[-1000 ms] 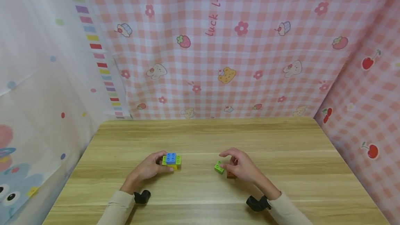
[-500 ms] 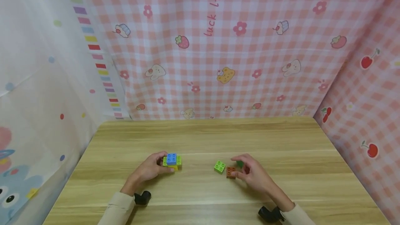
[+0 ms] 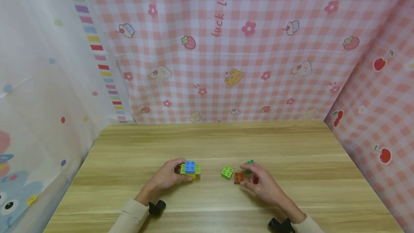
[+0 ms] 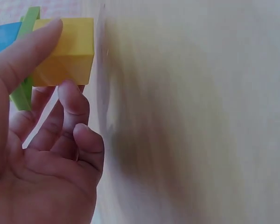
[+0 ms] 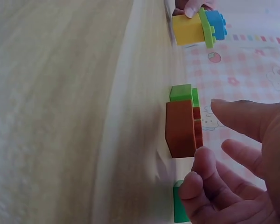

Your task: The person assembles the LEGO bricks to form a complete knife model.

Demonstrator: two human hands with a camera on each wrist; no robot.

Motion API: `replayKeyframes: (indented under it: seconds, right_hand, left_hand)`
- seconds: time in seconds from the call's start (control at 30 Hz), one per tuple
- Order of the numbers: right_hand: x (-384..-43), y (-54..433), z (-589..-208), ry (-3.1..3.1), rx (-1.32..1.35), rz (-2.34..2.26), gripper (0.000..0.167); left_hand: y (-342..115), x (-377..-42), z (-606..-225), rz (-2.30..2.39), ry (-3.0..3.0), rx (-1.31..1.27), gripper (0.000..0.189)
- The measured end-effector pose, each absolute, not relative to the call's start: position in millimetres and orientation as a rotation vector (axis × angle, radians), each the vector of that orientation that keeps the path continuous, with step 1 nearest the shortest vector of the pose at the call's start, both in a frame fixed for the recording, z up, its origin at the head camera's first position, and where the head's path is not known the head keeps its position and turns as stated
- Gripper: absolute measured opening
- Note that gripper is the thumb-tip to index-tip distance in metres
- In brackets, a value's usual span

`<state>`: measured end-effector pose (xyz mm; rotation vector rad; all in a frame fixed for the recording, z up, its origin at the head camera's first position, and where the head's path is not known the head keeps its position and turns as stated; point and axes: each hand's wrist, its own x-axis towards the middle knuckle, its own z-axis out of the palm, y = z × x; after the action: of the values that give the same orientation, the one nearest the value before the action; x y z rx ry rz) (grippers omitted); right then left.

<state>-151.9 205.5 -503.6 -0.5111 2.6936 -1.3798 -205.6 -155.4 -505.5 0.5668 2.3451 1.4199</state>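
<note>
My left hand grips a small stack of toy building bricks, pinched between thumb and fingers. It has a yellow brick at the bottom, a flat lime-green piece on that and a blue brick on top. Over the table, my right hand has its thumb and fingers apart with nothing held between them. The thumb and fingertips are close to a brown brick. Left of that sits a lime-green brick. A dark green brick lies behind the right fingers, which partly hide it.
The wooden table runs back to a pink checked curtain. Printed cloth also hangs at both sides. A black wrist device sits at the left wrist, and another black device at the right.
The right hand has moved right, off the lime-green brick, bringing the brown and dark green bricks into sight. The left hand has shifted right with its stack, mostly in the last half second.
</note>
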Motion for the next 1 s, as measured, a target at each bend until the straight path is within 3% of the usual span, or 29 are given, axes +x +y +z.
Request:
replayKeyframes:
  seconds: [1.0]
  right_hand:
    - [-149,202,-514,2.745,-0.532,-1.311,0.046]
  left_hand:
    - [-133,-202,-513,1.371,2.383,0.565,0.038]
